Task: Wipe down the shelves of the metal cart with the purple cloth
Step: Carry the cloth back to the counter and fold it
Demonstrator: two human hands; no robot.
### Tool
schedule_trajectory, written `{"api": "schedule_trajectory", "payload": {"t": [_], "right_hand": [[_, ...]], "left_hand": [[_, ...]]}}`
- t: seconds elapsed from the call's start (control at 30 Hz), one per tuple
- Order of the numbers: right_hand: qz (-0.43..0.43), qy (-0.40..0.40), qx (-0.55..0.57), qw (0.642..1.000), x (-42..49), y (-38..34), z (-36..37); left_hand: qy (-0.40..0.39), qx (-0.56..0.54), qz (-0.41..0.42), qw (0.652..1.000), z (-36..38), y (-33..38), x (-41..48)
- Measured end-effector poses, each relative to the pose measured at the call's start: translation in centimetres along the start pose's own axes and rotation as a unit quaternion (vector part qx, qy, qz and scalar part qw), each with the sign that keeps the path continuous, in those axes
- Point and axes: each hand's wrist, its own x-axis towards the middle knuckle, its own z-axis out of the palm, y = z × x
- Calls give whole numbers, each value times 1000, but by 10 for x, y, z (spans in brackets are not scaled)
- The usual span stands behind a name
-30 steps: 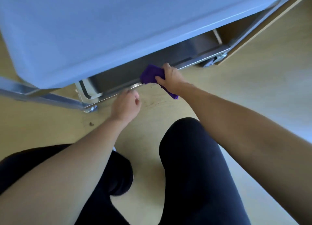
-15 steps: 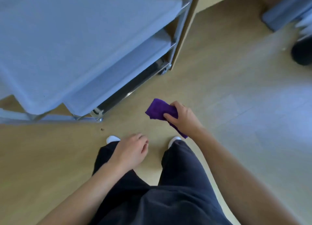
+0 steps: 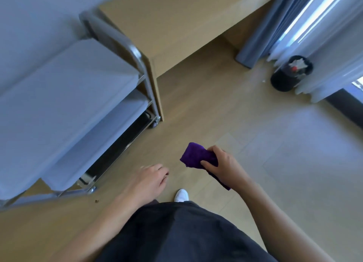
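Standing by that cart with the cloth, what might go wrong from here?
The metal cart stands on casters; a firm wipe might roll it against the wooden desk beside it.
The right hand grips the purple cloth bunched, a tail hanging loose, so it might wipe poorly or slip.

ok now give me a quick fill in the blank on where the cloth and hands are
1. The right hand grips the folded purple cloth above the pale wood-look ____.
2. The left hand hangs relaxed, holding ____.
3. The shiny metal shelf cart stands to the person's ____.
Missing words: floor; nothing; left.
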Motion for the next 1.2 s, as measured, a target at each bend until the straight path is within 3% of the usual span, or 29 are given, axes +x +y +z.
{"api": "schedule_trajectory", "payload": {"t": [0.23,0.47,0.87,1.2], "right_hand": [[12,50,53,997,11,15,-54],[-26,79,38,996,108,-5,-131],[-97,46,22,994,298,-42,-237],[-228,-57,-36,971,454,-64,-313]], "left_hand": [[47,31,76,996,-41,24,71],[98,33,77,992,-89,9,182],[134,70,12,988,-187,-44,354],[192,44,-130,972,-208,-62,463]]}}
